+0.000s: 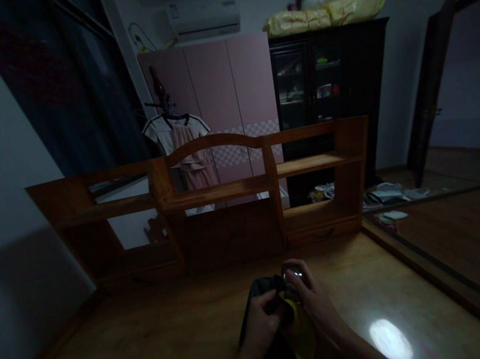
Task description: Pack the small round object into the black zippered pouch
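Both hands meet low in the middle of the view, over a dark garment with a yellow part (301, 336). My left hand (260, 323) is closed, its fingers gripping the dark cloth at the garment's upper edge. My right hand (313, 299) is closed too, pinching something small and shiny (292, 273) at the top of the garment. The room is dim and that small thing is too dark to name. The garment lies on a glossy wooden surface (158, 348) in front of me.
A low wooden headboard with open shelves (219, 192) spans the far edge. Behind it stand a pink wardrobe (224, 89), clothes on a hanger (179, 134), a dark glass-door cabinet (320, 85) topped with bedding, and an air conditioner (204, 15). An open door (432, 84) is at right.
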`<state>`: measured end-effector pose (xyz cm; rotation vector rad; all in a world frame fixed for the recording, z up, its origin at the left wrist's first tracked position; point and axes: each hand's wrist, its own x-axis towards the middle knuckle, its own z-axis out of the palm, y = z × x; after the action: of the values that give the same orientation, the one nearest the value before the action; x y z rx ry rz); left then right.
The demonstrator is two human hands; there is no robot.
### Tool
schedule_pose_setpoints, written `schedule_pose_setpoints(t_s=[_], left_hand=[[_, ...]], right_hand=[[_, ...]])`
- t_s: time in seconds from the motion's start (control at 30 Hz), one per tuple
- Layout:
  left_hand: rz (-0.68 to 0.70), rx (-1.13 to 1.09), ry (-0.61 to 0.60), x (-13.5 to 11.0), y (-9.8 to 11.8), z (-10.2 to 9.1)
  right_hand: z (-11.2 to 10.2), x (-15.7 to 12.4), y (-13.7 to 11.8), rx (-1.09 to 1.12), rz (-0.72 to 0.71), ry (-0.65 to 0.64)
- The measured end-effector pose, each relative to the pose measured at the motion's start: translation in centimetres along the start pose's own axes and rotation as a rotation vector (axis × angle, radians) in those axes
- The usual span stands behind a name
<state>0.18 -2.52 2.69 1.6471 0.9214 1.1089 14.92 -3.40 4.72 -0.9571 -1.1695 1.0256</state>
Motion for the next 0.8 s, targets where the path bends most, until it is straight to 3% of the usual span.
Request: schedule_pose_setpoints(t_s=[0.33,0.53,0.8], left_hand=[[-0.074,-0.312,-0.033,0.7,-1.6,-0.3],[-0.171,-0.430,-0.025,0.5,-1.8,-0.2],[-0.155,-0.562,-0.057,0.4,-1.9,0.1]], right_hand=[[0.1,-0.3,-0.7,-0.335,-0.258,-0.003],[0.1,-0.5,-0.4,-0.357,-0.265,-0.024],[-0.1,-0.5,0.0,-0.330,-0.223,-0.039]])
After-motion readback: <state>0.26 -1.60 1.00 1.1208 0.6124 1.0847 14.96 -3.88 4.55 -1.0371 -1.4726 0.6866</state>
